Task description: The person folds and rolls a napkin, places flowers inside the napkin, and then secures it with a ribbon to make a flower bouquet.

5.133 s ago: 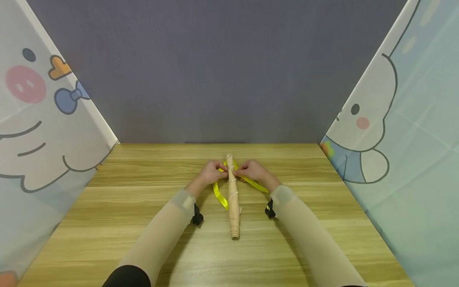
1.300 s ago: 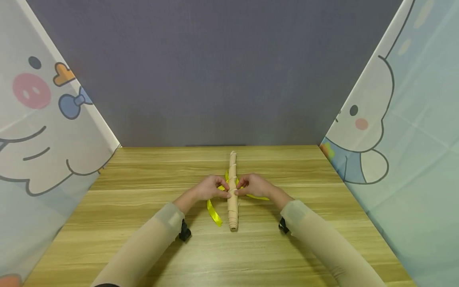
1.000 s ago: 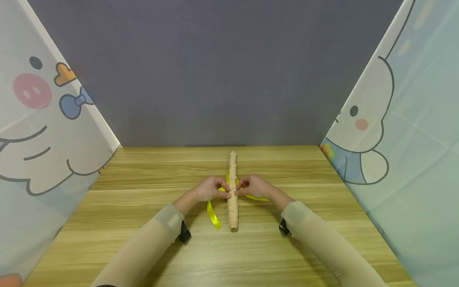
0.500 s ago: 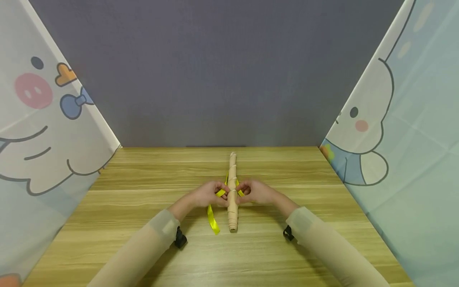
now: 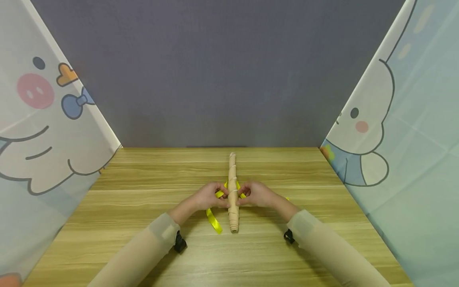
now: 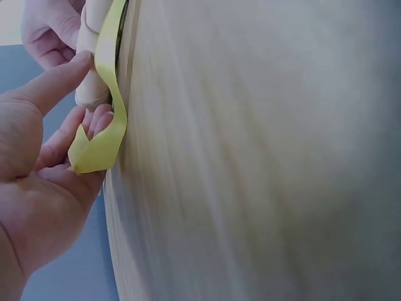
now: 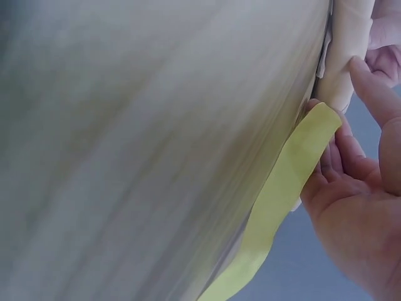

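Note:
A beige roll [image 5: 233,217] of thin sheet material, spiral edges showing, lies lengthwise on the table, pointing away from me. From its left side my left hand [image 5: 208,197] holds it, thumb and fingertips against it. On the other side my right hand [image 5: 261,195] holds it likewise. A yellow ribbon [image 5: 214,222] passes beneath the roll, one tail curving toward me on the left. In the left wrist view the ribbon [image 6: 100,150] lies over my left fingers, with the thumb on the roll [image 6: 94,84]. The right wrist view shows ribbon [image 7: 276,188] across my right fingertips.
The wood-grain table [image 5: 229,263] reaches back to a grey wall [image 5: 229,79]. Cartoon-printed panels stand at the left [image 5: 43,159] and right [image 5: 412,139].
Over five seconds both hands have moved nearer me along the roll, and the ribbon has come with them. Within the last second the thumbs have shifted slightly toward the near end.

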Demonstrator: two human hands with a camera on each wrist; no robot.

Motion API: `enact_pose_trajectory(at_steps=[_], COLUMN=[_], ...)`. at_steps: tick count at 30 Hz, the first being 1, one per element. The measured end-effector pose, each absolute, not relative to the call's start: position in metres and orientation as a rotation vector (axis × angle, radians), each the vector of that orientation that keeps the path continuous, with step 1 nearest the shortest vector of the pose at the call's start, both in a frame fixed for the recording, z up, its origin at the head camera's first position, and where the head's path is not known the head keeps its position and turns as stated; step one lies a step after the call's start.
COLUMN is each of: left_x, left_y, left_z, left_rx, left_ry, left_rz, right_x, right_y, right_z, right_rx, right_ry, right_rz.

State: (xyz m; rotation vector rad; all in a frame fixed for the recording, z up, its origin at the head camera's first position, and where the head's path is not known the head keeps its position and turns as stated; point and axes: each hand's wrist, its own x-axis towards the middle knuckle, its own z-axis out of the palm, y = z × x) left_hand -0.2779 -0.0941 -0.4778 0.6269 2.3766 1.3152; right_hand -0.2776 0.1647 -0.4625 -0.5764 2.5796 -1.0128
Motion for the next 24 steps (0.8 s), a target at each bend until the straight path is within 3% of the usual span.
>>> enact_pose_trajectory(at_steps=[24], left_x=[-0.2716], left_y=[-0.0935], left_z=[-0.4821], left_rx=[0.683], left_ry=[2.310], left_rz=[1.318], right_x=[-0.2672], right_y=[0.1638], right_z=[-0.4641], right_rx=[-0.659], right_ry=[2.445], right_rz=[-1.106])
